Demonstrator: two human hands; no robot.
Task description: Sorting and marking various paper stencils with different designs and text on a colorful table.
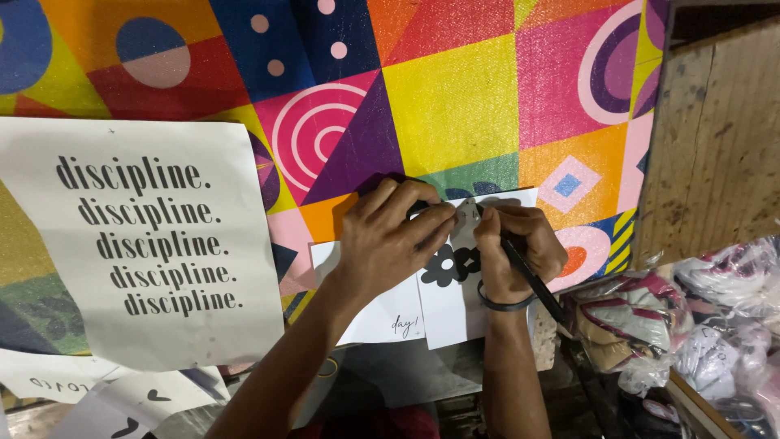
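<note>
My left hand [392,237] presses flat on a small white card [448,313] that carries a black flower shape [452,266]. The fingertips reach to the card's upper edge. My right hand [513,250] grips a black pen [532,280] and holds its tip at the top of that card, right beside my left fingertips. A dark band circles my right wrist. A second white card [382,319] with a short handwritten line lies under my left forearm, partly tucked beneath the first. Both cards rest on a bright mat with geometric patterns [455,97].
A large white poster with repeated black lettering [138,244] lies at the left. More white sheets [97,390] sit at the bottom left. A wooden board [715,130] stands at the right, with plastic-wrapped bundles [699,317] below it.
</note>
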